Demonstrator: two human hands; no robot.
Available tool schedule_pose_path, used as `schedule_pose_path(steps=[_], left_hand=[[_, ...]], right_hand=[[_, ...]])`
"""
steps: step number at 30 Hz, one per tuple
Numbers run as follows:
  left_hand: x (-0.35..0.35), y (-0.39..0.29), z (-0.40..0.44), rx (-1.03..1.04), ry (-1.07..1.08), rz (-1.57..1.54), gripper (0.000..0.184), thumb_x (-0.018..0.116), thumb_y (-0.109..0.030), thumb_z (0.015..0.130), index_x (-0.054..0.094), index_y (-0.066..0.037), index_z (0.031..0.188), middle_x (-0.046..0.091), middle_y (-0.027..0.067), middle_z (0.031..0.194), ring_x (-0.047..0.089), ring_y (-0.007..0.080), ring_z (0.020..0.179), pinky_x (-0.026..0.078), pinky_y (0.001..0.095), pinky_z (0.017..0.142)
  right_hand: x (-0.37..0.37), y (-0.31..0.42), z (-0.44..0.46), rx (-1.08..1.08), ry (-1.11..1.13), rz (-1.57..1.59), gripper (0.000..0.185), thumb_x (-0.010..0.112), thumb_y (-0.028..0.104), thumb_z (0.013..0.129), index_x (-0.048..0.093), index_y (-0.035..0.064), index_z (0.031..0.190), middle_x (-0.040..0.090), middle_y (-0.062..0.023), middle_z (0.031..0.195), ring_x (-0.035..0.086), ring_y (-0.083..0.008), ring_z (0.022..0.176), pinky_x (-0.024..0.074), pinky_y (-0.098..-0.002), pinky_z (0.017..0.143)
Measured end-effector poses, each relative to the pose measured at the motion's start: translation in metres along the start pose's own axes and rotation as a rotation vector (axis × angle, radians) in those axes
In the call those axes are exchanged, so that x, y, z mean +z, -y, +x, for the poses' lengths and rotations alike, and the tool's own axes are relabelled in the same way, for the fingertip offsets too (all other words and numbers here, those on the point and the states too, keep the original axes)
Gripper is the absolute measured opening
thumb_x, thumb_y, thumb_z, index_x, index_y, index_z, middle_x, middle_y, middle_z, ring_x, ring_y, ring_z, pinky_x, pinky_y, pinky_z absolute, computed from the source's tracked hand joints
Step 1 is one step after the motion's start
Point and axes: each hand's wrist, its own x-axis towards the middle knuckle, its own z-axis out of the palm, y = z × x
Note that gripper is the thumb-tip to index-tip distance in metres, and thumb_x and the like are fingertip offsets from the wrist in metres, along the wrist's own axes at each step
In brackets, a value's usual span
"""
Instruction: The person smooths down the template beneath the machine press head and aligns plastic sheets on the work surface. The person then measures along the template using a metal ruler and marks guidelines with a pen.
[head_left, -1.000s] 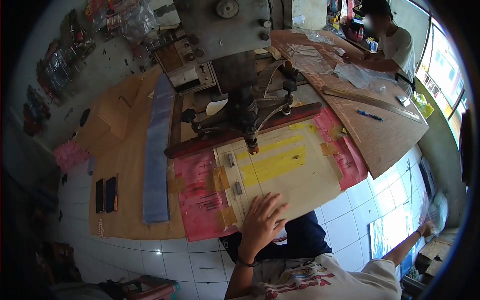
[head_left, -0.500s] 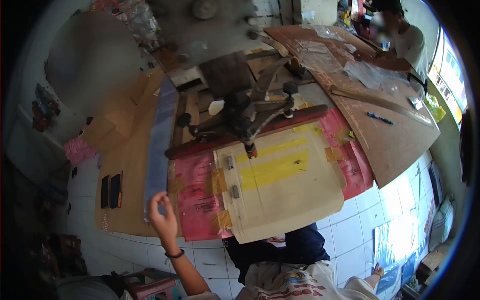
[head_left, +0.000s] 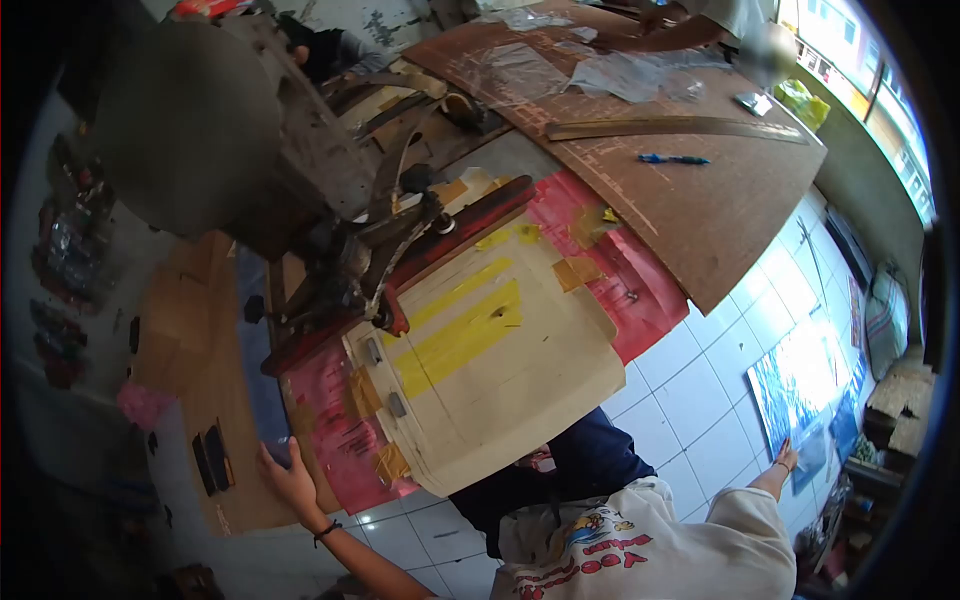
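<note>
The blue strip (head_left: pixel 268 408) looks matt, the silvery sheet (head_left: pixel 800 378) glossy (almost mirror-like). The cream panel (head_left: pixel 520 400) resembles smooth card; the crumpled film (head_left: pixel 622 82), clear plastic.

From where I stood, I saw a loose, off-white T-shirt (head_left: pixel 690 545), softly creased. Across its front ran a print (head_left: pixel 592 535): a small cartoon-like figure in blue and yellow, with rows of rounded red lettering (head_left: pixel 590 568) beside it, too blurred for me to read. The short sleeve (head_left: pixel 757 512) on the right was plain and roomy, the same pale cloth. Dark trousers (head_left: pixel 605 452), navy going nearly to black in the folds, covered the legs. The left hand (head_left: pixel 292 486) was gloveless, with a narrow, dark band (head_left: pixel 326 533) circling its wrist. The right hand (head_left: pixel 786 457) was bare too, its finer details too small to tell.
</note>
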Motion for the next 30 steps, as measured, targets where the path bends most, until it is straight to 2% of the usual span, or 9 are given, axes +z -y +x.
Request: schedule_pose_path(steps=[13, 20, 22, 23, 24, 25, 27, 29, 30], left_hand=[[-0.001, -0.001, 0.001, -0.015, -0.019, 0.021, 0.072, 0.069, -0.046, 0.089, 0.053, 0.005, 0.138, 0.055, 0.0247, 0.133, 0.053, 0.042, 0.123, 0.041, 0.0495, 0.104], [0.001, -0.006, 0.002, -0.061, -0.007, 0.019, 0.075, 0.067, -0.05, 0.09, 0.051, 0.004, 0.14, 0.053, 0.0239, 0.134, 0.051, 0.0421, 0.124, 0.039, 0.0507, 0.106], [0.001, -0.006, -0.003, -0.073, 0.01, 0.036, 0.077, 0.066, -0.052, 0.09, 0.05, 0.003, 0.141, 0.053, 0.0238, 0.134, 0.05, 0.0424, 0.125, 0.039, 0.0513, 0.106], [-0.002, -0.01, -0.001, -0.08, 0.028, 0.053, 0.077, 0.066, -0.052, 0.09, 0.049, 0.003, 0.141, 0.053, 0.0239, 0.135, 0.05, 0.0425, 0.126, 0.038, 0.0516, 0.107], [-0.007, -0.014, 0.0, -0.086, 0.048, 0.074, 0.078, 0.065, -0.053, 0.09, 0.049, 0.003, 0.142, 0.052, 0.024, 0.136, 0.049, 0.0427, 0.126, 0.038, 0.0519, 0.107], [-0.013, -0.017, 0.001, -0.092, 0.103, 0.101, 0.077, 0.064, -0.054, 0.09, 0.049, 0.001, 0.142, 0.052, 0.0242, 0.137, 0.049, 0.043, 0.127, 0.038, 0.0518, 0.107], [-0.024, -0.022, 0.01, -0.093, 0.214, 0.149, 0.076, 0.063, -0.055, 0.091, 0.049, -0.001, 0.143, 0.051, 0.0244, 0.138, 0.048, 0.0437, 0.127, 0.037, 0.0517, 0.108], [-0.025, -0.016, 0.023, -0.095, 0.224, 0.223, 0.067, 0.062, -0.05, 0.093, 0.053, -0.002, 0.139, 0.054, 0.0236, 0.135, 0.051, 0.0419, 0.125, 0.038, 0.0514, 0.107], [-0.027, -0.015, 0.034, -0.093, 0.226, 0.258, 0.063, 0.062, -0.048, 0.094, 0.055, -0.002, 0.137, 0.056, 0.0232, 0.133, 0.052, 0.0411, 0.124, 0.039, 0.0512, 0.106]], right_hand=[[0.049, -0.009, -0.038, -0.066, -0.027, -0.157, 0.05, 0.04, 0.007, 0.101, 0.027, -0.0091, 0.147, 0.046, -0.032, 0.142, 0.053, -0.0441, 0.128, 0.048, -0.0495, 0.109], [0.094, -0.019, -0.097, -0.225, 0.039, -0.226, 0.049, 0.042, 0.01, 0.104, 0.029, -0.0057, 0.148, 0.047, -0.029, 0.143, 0.052, -0.0424, 0.13, 0.0467, -0.0492, 0.109], [0.124, -0.029, -0.148, -0.338, 0.155, -0.283, 0.049, 0.042, 0.011, 0.104, 0.029, -0.0048, 0.149, 0.048, -0.0281, 0.144, 0.052, -0.0419, 0.13, 0.0464, -0.0491, 0.11], [0.136, -0.034, -0.157, -0.414, 0.312, -0.308, 0.05, 0.046, 0.026, 0.107, 0.035, 0.0053, 0.151, 0.052, -0.0174, 0.146, 0.054, -0.0364, 0.13, 0.046, -0.0471, 0.107], [0.158, -0.031, -0.225, -0.536, 0.422, -0.373, 0.048, 0.044, 0.027, 0.108, 0.037, 0.005, 0.15, 0.057, -0.0144, 0.142, 0.058, -0.0333, 0.125, 0.0472, -0.0446, 0.104], [0.175, -0.039, -0.24, -0.667, 0.511, -0.363, 0.043, 0.045, 0.022, 0.106, 0.046, 0.0038, 0.145, 0.062, -0.0144, 0.134, 0.061, -0.0317, 0.119, 0.0484, -0.044, 0.102], [0.214, -0.037, -0.345, -0.948, 0.58, -0.471, 0.031, 0.045, 0.015, 0.104, 0.06, 0.0004, 0.127, 0.067, -0.0152, 0.12, 0.062, -0.0267, 0.111, 0.0494, -0.0442, 0.098], [0.243, -0.058, -0.395, -1.303, 0.647, -0.547, 0.027, 0.045, 0.017, 0.107, 0.064, 0.0014, 0.12, 0.069, -0.0095, 0.109, 0.061, -0.0198, 0.088, 0.0488, -0.0364, 0.082], [0.251, -0.07, -0.438, -1.272, 0.826, -0.433, 0.024, 0.046, 0.014, 0.106, 0.064, 0.0003, 0.112, 0.067, -0.0086, 0.099, 0.058, -0.0188, 0.082, 0.0479, -0.0347, 0.078]])
